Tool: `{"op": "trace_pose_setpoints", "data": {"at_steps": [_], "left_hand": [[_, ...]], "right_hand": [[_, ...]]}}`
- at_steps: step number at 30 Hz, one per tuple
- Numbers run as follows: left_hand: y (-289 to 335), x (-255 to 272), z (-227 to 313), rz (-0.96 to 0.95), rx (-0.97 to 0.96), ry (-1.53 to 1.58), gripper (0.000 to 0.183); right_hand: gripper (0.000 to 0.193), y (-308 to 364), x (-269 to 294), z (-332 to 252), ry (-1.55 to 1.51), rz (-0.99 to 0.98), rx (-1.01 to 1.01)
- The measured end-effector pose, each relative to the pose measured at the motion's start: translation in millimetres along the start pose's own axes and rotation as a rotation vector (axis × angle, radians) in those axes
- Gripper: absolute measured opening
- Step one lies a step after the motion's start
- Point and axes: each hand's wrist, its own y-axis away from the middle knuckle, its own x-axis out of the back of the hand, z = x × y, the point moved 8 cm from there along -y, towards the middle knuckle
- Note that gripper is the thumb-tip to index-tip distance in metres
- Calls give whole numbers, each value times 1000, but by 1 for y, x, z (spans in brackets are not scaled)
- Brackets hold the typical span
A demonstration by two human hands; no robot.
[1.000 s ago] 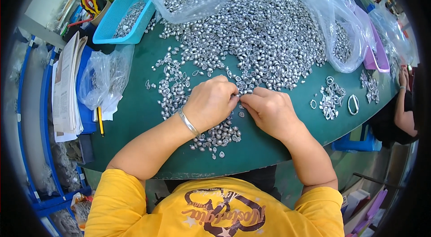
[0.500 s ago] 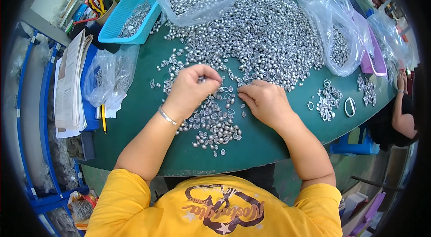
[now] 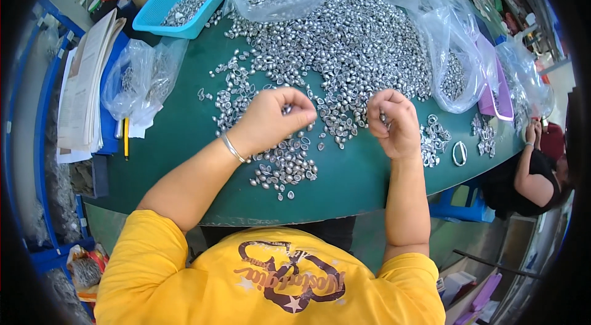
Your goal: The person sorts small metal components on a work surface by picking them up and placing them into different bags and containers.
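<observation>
My left hand (image 3: 274, 119), with a silver bangle (image 3: 233, 148) on its wrist, is over the small silver metal pieces, thumb and fingers curled together. What lies between its fingertips is hidden. My right hand (image 3: 395, 125) is raised at the right edge of the pieces, fingers curled in toward the palm. A glint of a small silver piece (image 3: 384, 118) shows among them. Below my left hand lies a small group of teardrop-shaped hollow metal pieces (image 3: 286, 170). Beyond both hands spreads the large heap of similar pieces (image 3: 351, 42) on the green table (image 3: 345, 192).
A turquoise basket (image 3: 196, 28) and clear bags (image 3: 144, 79) stand at the left, near stacked papers (image 3: 86, 85). An open plastic bag (image 3: 283, 14) sits on the heap. At the right are ring-like pieces (image 3: 434, 140), a pink tray (image 3: 503, 103) and another person (image 3: 532, 177).
My right hand has moved right, away from my left hand, and turned up with its fingers curled. My left hand stays over the pieces. The whole view has shifted slightly.
</observation>
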Motion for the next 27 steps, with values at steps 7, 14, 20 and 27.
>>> {"op": "trace_pose_setpoints", "data": {"at_steps": [7, 14, 20, 27], "left_hand": [[-1, 18, 5, 141, -35, -93, 9], [14, -11, 12, -28, -309, -952, 10], [13, -15, 15, -93, -293, -834, 10], [4, -7, -8, -107, 208, 366, 11]], "right_hand": [[14, 12, -33, 12, 1264, -164, 265], [13, 12, -28, 8, 1309, -143, 249], [9, 8, -8, 1, -153, -225, -72], [7, 13, -34, 10, 1298, -173, 214]]}}
